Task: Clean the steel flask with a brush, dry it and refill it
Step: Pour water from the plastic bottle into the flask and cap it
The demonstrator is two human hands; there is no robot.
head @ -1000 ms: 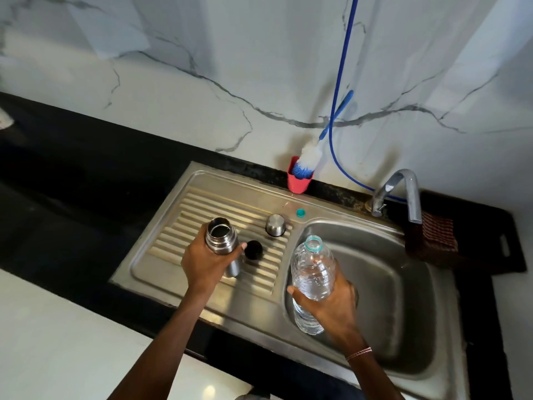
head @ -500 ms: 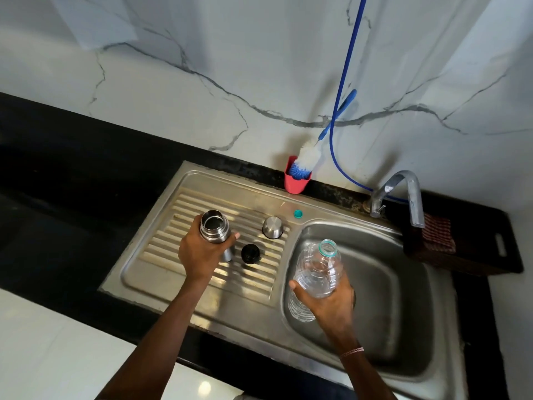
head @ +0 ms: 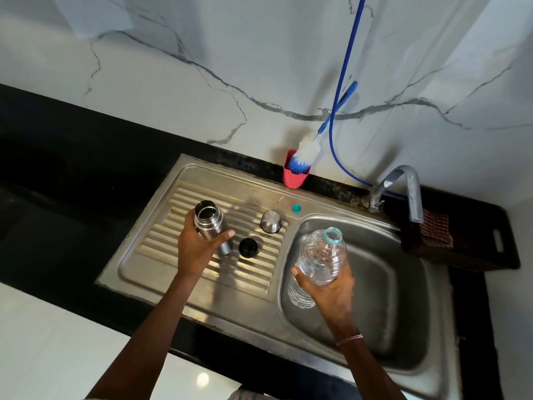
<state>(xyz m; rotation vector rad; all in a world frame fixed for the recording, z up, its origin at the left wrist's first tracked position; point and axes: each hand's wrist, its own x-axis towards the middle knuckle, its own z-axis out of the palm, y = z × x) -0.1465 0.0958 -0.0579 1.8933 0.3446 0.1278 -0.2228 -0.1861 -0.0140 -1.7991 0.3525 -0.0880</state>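
Steel flask (head: 208, 223): uncapped, held mouth-up at the drainboard (head: 161, 243) by the left hand (head: 199, 249), grip closed round its body, presumably to be steadied for refilling. Water bottle (head: 320, 261): uncapped, gripped by the right hand (head: 328, 287) over the basin (head: 389, 284), where spills would be caught. Stopper (head: 248, 247) and steel cap (head: 271, 221): set aside beside the flask.

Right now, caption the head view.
Left hand grips open steel flask; right hand holds uncapped water bottle over sink.

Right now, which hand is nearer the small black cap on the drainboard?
Left. The left hand, gripping the steel flask, sits just left of the black cap; the right hand holds the plastic bottle over the basin, farther off.
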